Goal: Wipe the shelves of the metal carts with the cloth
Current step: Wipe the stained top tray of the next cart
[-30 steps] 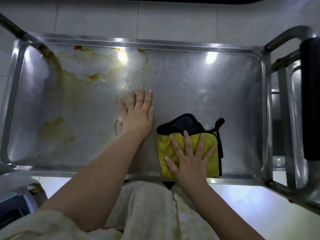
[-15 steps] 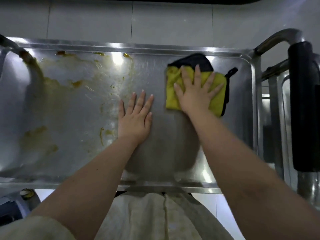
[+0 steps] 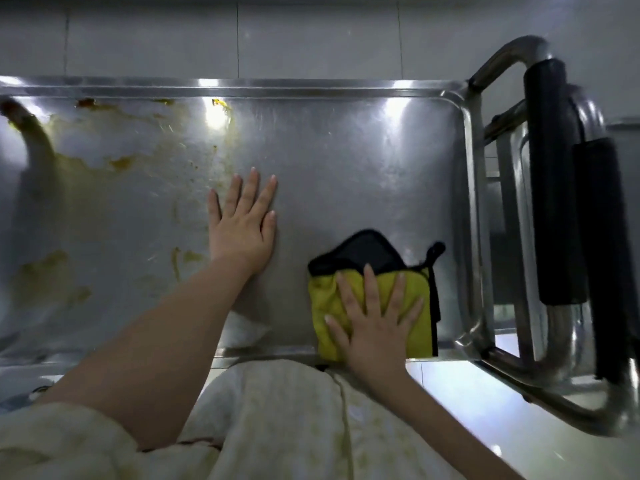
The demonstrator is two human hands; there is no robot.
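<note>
Cloth (image 3: 417,289) at lower right is pressed under spread right hand (image 3: 374,327); spread left hand (image 3: 242,230) braces shelf (image 3: 346,161). Wiping step; next pass: stains (image 3: 104,161), left.

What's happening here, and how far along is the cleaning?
A person is wiping a metal cart shelf. The right hand presses a yellow and black cloth flat against the shelf near its front right corner. The left hand rests flat on bare metal mid-shelf. Yellow-brown stains cover the left part, not yet wiped; the right part looks clean.
</note>
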